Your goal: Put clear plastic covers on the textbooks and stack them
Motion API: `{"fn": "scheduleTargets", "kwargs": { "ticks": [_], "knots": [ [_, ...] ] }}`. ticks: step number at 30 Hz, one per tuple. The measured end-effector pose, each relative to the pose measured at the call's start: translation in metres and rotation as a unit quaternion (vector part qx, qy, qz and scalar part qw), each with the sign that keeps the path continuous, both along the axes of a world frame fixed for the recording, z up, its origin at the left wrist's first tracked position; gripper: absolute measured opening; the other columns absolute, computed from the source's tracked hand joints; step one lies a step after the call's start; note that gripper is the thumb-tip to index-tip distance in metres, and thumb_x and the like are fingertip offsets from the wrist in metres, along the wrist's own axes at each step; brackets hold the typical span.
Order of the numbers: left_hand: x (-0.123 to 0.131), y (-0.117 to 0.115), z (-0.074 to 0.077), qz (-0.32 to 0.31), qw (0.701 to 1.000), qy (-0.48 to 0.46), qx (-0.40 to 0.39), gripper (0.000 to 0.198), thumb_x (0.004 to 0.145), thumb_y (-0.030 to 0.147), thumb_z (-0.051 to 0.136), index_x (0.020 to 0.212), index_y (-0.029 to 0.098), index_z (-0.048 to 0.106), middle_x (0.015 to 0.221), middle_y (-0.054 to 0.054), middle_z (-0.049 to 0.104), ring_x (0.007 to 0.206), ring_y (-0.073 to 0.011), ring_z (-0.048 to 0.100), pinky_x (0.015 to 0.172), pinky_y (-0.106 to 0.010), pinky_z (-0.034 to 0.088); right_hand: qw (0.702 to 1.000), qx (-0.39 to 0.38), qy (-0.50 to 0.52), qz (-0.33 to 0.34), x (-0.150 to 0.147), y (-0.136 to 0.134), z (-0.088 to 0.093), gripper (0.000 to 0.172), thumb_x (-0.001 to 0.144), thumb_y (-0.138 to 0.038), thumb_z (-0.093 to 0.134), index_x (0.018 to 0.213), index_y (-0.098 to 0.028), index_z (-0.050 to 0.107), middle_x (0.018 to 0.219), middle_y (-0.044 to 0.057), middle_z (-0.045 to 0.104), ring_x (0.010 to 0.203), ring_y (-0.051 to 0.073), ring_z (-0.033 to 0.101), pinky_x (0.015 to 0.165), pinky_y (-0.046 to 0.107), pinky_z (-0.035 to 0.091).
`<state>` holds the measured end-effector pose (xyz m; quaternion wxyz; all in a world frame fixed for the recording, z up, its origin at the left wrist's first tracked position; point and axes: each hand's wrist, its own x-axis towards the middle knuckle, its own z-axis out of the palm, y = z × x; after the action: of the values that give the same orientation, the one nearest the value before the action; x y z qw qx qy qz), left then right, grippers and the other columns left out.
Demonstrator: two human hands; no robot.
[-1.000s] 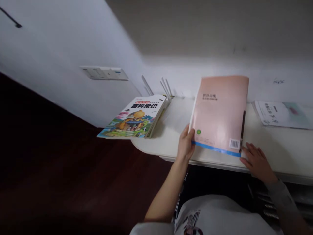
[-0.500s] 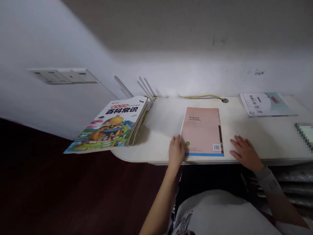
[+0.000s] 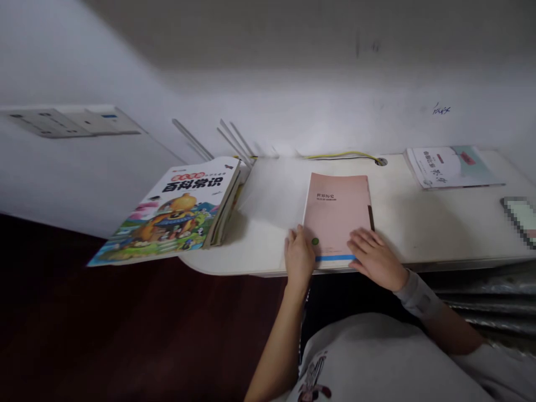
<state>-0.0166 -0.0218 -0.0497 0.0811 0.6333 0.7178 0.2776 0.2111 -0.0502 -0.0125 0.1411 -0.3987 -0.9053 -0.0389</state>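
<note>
Head view: the pale pink softcover book (image 3: pixel 337 212) lies flat on the white desk (image 3: pixel 435 231), its blue-striped lower edge just inside the desk's front edge, between the two hands. The left hand (image 3: pixel 298 258) sits at the book's lower left edge, its fingers curled narrowly against the edge and its thumb side beside a small green dot on the cover; the pictures do not settle whether it is really pinching the book. The right hand (image 3: pixel 374 259) is open and rests palm-down on the lower right of the cover, no longer on the bare desk beside the book as it was half a second ago. Its fingers (image 3: pixel 360 240) now hide the barcode and the right end of the blue stripe.

Left of the left hand, a thick children's encyclopedia with a colourful cartoon cover (image 3: pixel 167 215) overhangs the desk's rounded end above the dark wooden floor (image 3: pixel 125 318). Well right of the right hand, a white and pale-blue booklet (image 3: pixel 452 167) lies near the wall, and a thin yellow cable (image 3: pixel 343 154) runs along the desk's back edge. A pixelated object (image 3: pixel 519 220) sits at the far right edge.
</note>
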Motion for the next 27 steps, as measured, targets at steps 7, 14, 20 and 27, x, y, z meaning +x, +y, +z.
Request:
{"fn": "scheduleTargets", "kwargs": {
  "ticks": [7,14,20,27],
  "knots": [
    [-0.008,-0.001,-0.003,-0.021,0.999,-0.049,-0.012,0.046,0.090,0.024,0.034,0.132,0.009,0.046,0.133,-0.019,0.053,0.133,-0.0306,0.039,0.108,-0.050,0.034,0.998,-0.043,0.003,0.040,-0.019,0.023,-0.005,0.030,0.083,-0.032,0.064,0.108,-0.015,0.064,0.122,0.012,0.063,0.113,0.026,0.057,0.096,0.040,0.047],
    [-0.012,-0.004,-0.003,-0.004,0.979,-0.201,0.023,0.052,0.093,0.047,0.034,0.131,0.015,0.051,0.138,-0.014,0.050,0.134,-0.0259,0.039,0.112,-0.045,0.030,0.994,-0.069,0.063,0.064,-0.014,0.022,0.002,0.014,0.088,-0.026,0.057,0.092,-0.018,0.069,0.111,0.007,0.069,0.107,0.023,0.061,0.095,0.040,0.048],
    [-0.001,-0.017,0.004,0.007,0.944,-0.305,0.122,0.066,0.094,0.056,0.017,0.142,0.016,0.038,0.143,-0.014,0.045,0.135,-0.0224,0.038,0.113,-0.042,0.028,0.966,-0.092,0.239,-0.031,-0.016,0.011,-0.005,0.023,0.091,-0.014,0.041,0.091,-0.018,0.063,0.099,0.007,0.070,0.089,0.016,0.065,0.081,0.031,0.053],
    [0.017,-0.010,0.010,-0.053,0.969,-0.221,0.099,0.069,0.093,0.059,0.019,0.146,0.016,0.029,0.149,-0.015,0.034,0.140,-0.0240,0.027,0.115,-0.046,0.019,0.990,-0.075,0.123,0.002,-0.018,0.008,-0.005,0.013,0.084,-0.030,0.063,0.089,-0.019,0.061,0.109,0.010,0.064,0.103,0.026,0.056,0.089,0.042,0.045]
  ]
}}
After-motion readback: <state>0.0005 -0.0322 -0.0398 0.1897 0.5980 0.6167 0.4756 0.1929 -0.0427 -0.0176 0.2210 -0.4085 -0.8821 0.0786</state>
